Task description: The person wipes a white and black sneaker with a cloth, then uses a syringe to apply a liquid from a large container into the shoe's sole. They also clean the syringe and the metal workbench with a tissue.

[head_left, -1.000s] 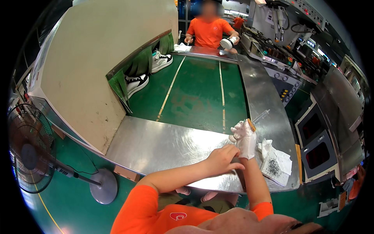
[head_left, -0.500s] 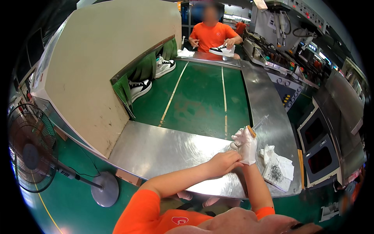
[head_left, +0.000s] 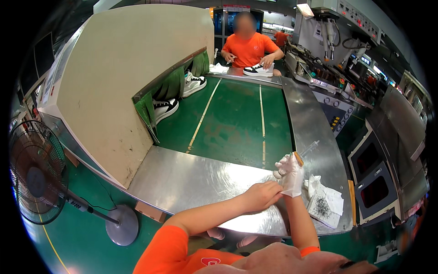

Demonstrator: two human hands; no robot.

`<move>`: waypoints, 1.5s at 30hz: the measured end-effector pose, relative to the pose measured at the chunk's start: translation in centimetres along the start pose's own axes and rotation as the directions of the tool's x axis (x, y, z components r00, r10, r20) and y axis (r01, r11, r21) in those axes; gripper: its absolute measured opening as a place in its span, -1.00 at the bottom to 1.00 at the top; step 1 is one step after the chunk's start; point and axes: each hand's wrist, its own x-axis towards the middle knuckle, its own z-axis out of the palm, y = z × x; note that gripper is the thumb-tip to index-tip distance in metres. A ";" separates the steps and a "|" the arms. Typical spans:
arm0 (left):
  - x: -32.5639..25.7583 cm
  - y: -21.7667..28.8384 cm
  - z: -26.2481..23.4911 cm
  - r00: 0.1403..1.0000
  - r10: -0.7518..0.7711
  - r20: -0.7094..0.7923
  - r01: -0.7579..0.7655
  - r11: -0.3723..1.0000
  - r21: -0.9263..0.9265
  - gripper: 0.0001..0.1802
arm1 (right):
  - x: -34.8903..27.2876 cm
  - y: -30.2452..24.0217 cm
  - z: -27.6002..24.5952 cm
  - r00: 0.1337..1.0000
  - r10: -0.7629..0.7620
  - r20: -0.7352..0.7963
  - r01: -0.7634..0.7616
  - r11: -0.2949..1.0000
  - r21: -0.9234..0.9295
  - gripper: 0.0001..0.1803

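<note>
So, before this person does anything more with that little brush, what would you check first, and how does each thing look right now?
1. Right hand gloved: ok.
2. Brush gripped in right hand: ok, handle pokes out above the glove.
3. Left hand bare, touching the glove's cuff: ok, though what it does there I cannot tell.
4. Cloth beside the right hand, dark specks on it: ok, within reach.
5. Metal table in front of hands: ok.
6. Sneaker coming out under the green flaps: not ok, far from the hands.
</note>
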 end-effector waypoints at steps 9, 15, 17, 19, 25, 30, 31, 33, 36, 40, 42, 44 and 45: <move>-0.2 0.0 0.0 1.000 0.004 0.008 -0.005 0.999 0.053 -0.83 | -0.4 -0.3 0.4 1.000 -0.016 -0.017 0.015 0.999 -0.033 -0.73; -0.2 -0.1 0.1 0.999 0.044 -0.014 -0.043 0.996 0.081 -0.81 | -0.2 -0.3 0.4 0.999 -0.024 -0.030 0.023 0.999 -0.032 -0.73; -0.1 -0.1 0.0 0.997 0.080 -0.010 -0.078 0.992 0.103 -0.81 | -0.2 -0.4 0.4 0.999 -0.025 -0.037 0.024 0.999 -0.029 -0.74; 0.0 0.1 -0.2 0.991 0.131 0.000 -0.130 0.982 0.140 -0.82 | -0.2 -0.5 0.6 0.999 -0.028 -0.042 0.026 0.999 -0.028 -0.74; 0.3 1.2 -0.8 0.970 0.239 0.036 -0.241 0.946 0.219 -0.85 | -0.7 -0.4 0.9 0.998 -0.032 -0.056 0.028 0.998 -0.063 -0.74; 0.2 2.1 -1.0 0.964 0.258 0.065 -0.265 0.948 0.173 -0.85 | -0.5 -0.2 0.8 0.996 -0.053 -0.071 0.045 0.994 -0.103 -0.74; 0.2 2.2 -0.9 0.966 0.253 0.059 -0.260 0.950 0.172 -0.85 | -0.4 -0.2 0.7 0.996 -0.055 -0.077 0.046 0.993 -0.108 -0.74; 0.3 2.3 -0.6 0.977 0.212 0.007 -0.210 0.959 0.192 -0.81 | -0.3 -0.1 0.4 0.997 -0.053 -0.058 0.045 0.991 -0.129 -0.73; 0.3 2.0 -0.6 0.988 0.153 -0.019 -0.145 0.963 0.228 -0.70 | -0.3 0.2 -0.1 0.999 -0.042 0.005 0.042 0.987 -0.156 -0.71; 0.3 1.5 -0.4 0.994 0.112 -0.015 -0.106 0.969 0.223 -0.57 | -0.4 0.7 0.0 0.999 -0.049 0.023 0.052 0.983 -0.176 -0.70; 0.3 1.4 -0.4 0.994 0.109 -0.011 -0.105 0.973 0.206 -0.59 | -0.4 1.0 0.1 0.998 -0.062 0.005 0.062 0.975 -0.213 -0.71; 0.1 1.2 -0.3 0.994 0.106 -0.007 -0.103 0.976 0.190 -0.63 | -0.7 1.1 0.4 0.999 -0.039 0.015 0.042 0.966 -0.255 -0.72; 0.0 0.9 -0.2 0.995 0.104 -0.006 -0.102 0.978 0.184 -0.66 | -0.8 1.2 0.6 0.999 -0.027 0.020 0.031 0.961 -0.275 -0.73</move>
